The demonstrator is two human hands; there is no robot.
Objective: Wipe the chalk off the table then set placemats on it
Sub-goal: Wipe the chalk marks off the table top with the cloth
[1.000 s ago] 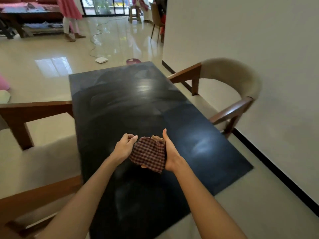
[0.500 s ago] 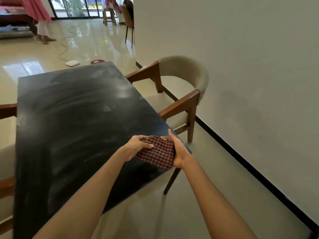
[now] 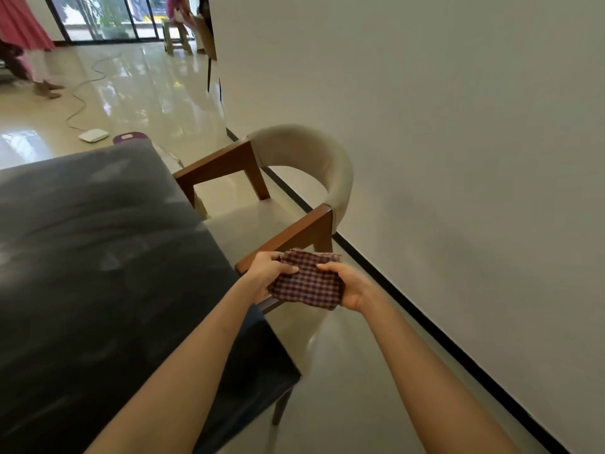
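Dark table, both hands outstretched, gripping checked cloth

No readable text, label, brand, number or sign anywhere; only a pale, blurred mark on the small purple object on the floor past the table's far corner, too small to make out; nothing printed on the checked cloth, the dark table or the white box on the floor.
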